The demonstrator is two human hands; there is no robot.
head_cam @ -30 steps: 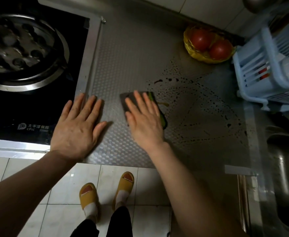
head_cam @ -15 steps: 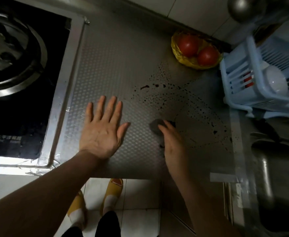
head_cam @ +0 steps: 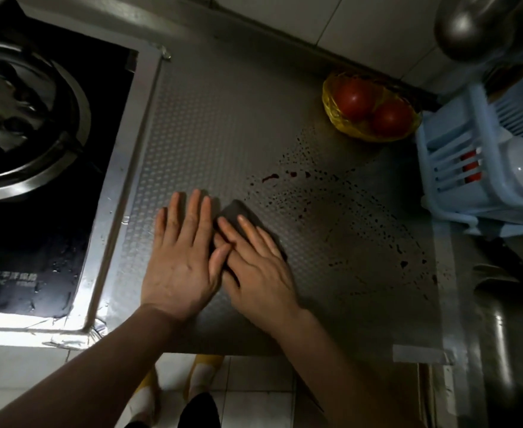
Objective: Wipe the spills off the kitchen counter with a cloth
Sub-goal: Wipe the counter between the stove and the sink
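Head view — steeply down, close over counter [head_cam: 223, 125].

Dimpled grey counter [head_cam: 223, 125] with dark red spills [head_cam: 331, 208]; dark grey cloth [head_cam: 238, 210], yellow basket [head_cam: 331, 100].

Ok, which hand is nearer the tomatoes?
Right. The right hand, flat on the cloth, lies below-left of the tomatoes; the left hand rests on the counter farther left, toward the stove.

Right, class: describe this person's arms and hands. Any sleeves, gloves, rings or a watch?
Both are bare. The left hand and right hand wear no gloves, and no rings show on the fingers in view. Neither wrist carries a watch or band, and no sleeve covers the left forearm or right forearm within the picture.
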